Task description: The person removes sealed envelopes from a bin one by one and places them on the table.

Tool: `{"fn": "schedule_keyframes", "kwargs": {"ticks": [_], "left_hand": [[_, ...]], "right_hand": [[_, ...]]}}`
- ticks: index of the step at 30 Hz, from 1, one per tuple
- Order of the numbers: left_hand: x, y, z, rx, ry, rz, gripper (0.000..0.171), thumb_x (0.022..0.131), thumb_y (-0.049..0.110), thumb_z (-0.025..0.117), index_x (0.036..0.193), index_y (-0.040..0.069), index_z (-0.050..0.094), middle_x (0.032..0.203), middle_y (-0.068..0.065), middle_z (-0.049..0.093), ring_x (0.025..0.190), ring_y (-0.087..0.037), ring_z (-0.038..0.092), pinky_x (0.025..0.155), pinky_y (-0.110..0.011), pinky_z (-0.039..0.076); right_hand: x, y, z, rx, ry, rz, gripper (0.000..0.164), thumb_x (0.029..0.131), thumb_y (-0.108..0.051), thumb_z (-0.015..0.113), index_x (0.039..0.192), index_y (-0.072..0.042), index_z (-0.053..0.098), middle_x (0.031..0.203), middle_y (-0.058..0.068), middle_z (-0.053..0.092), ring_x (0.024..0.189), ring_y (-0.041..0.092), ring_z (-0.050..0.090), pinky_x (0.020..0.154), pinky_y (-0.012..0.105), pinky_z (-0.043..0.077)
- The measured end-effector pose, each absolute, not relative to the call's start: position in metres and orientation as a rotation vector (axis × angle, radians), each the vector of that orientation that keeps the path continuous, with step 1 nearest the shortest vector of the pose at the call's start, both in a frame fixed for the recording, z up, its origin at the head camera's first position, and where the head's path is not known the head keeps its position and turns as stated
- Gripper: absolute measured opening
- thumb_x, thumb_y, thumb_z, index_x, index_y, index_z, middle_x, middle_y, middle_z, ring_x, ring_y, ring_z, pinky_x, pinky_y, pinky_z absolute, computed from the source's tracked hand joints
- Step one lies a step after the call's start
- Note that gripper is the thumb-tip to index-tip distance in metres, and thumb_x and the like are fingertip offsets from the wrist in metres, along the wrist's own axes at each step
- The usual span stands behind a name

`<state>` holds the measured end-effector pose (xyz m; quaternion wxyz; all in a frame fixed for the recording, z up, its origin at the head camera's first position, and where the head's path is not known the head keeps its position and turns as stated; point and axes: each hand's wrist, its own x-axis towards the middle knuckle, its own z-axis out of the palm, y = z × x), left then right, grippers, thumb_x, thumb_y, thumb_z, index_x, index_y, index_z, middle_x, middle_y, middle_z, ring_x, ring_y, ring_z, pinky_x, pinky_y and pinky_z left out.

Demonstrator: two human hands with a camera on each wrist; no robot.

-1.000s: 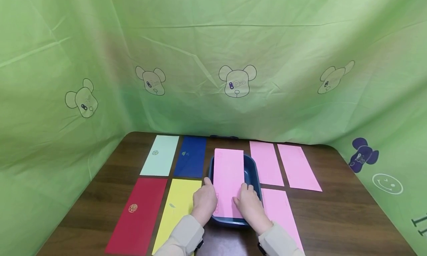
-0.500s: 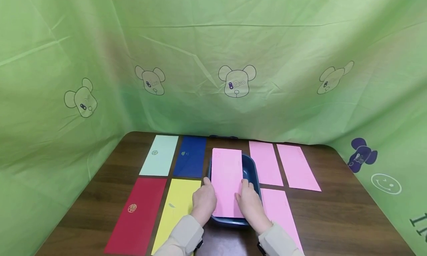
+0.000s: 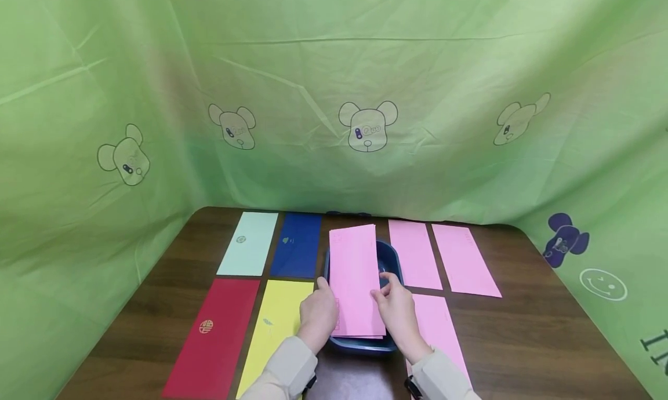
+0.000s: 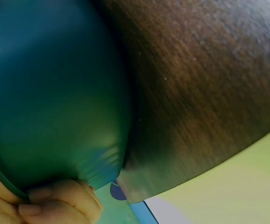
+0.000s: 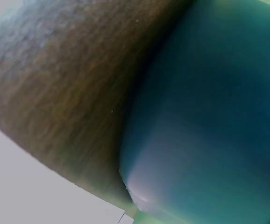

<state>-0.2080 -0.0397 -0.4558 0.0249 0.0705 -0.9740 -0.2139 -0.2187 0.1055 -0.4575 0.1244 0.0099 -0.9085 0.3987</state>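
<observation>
A small stack of pink envelopes [image 3: 355, 284] is held over a dark blue plastic tray [image 3: 390, 260], slanting, with the sheets slightly fanned. My left hand [image 3: 318, 310] grips the stack's left edge, thumb on top. In the left wrist view, curled fingers [image 4: 62, 199] show by the tray's rim. At the stack's right edge, my right hand [image 3: 398, 312] pinches an envelope between thumb and forefinger; how many sheets it pinches I cannot tell. The right wrist view shows the tray's outer wall [image 5: 195, 140] but not the hand.
On the left lie a pale mint envelope [image 3: 248, 243], a blue one [image 3: 296, 245], a red one [image 3: 214, 342] and a yellow one [image 3: 276, 330]. Single pink envelopes [image 3: 464, 261] lie to the right on the brown table [image 3: 532, 342]. Green cloth [image 3: 292, 174] hangs behind.
The stack's sheets have spread a little and its far end has tilted. My right hand has shifted from holding the side to a fingertip pinch. The left hand stays about where it was.
</observation>
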Motion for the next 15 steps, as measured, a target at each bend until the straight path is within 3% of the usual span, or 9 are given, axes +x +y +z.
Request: {"fn": "schedule_keyframes", "kwargs": {"ticks": [15], "left_hand": [[-0.2083,-0.038,-0.455,0.239,-3.03,-0.663,0.027,0.084,0.008,0.062,0.097,0.001,0.04,0.051,-0.01,0.045,0.043,-0.021,0.046,0.044,-0.028,0.042]], "right_hand": [[-0.218,0.1065,-0.458,0.049,-2.622,1.143,0.024,0.085,-0.002,0.062,0.106,0.005,0.054,0.064,0.008,0.057,0.048,0.011,0.045,0.043,0.024,0.038]]}}
